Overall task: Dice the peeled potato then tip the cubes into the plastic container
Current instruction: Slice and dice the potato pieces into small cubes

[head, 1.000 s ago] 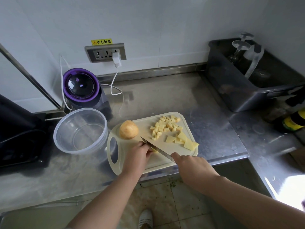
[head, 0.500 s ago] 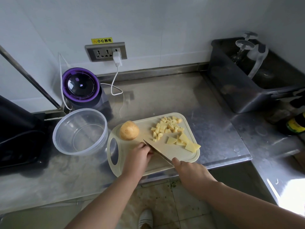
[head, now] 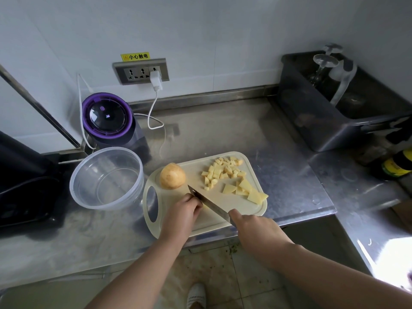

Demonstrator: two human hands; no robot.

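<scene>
Hardly anything has shifted in the last second: the knife (head: 209,202) lies at nearly the same slant across the near half of the cutting board (head: 194,172), and both hands are where they were. The right hand (head: 252,228) is closed round the knife's handle. The left hand (head: 182,211) is curled knuckles-up against the blade; whatever it steadies is hidden beneath it. I judge the dicing somewhere past halfway. A heap of cubes (head: 223,171) sits at the board's far right corner, and a few flat slices (head: 245,190) by its right edge are not yet cubed. An uncut potato half (head: 172,175) waits at the far left corner by the handle hole. The plastic container (head: 106,148) stands on the counter just off the board's left end with no potato in it, so the tipping is all still to do.
</scene>
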